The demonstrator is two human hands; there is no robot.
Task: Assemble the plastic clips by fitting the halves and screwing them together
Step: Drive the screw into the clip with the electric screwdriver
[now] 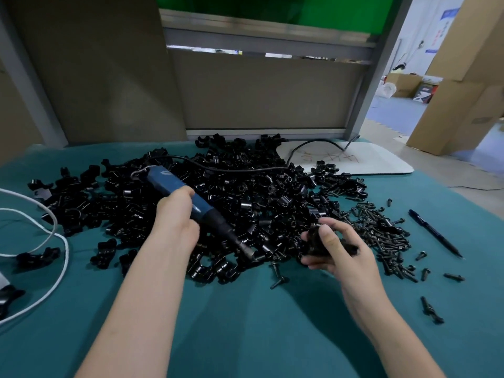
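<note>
Near edge: bare bench (245,331) between forearms, best working room.
Right hand (334,248): grip curled round clip (316,240), blurred, above the near-right fringe of pile (245,186); halves may slip before screw bites.
Left hand (177,219): grip wrapped on driver (196,200), bit low at pile; could scatter parts.
Screws (381,230) toward right edge may roll.
Cord (58,241) at left edge: snag risk.

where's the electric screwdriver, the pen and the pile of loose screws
electric screwdriver (167,180): head view, on its blue handle
pen (435,233): head view, middle of its barrel
screw pile (380,229): head view, centre of the heap
</note>
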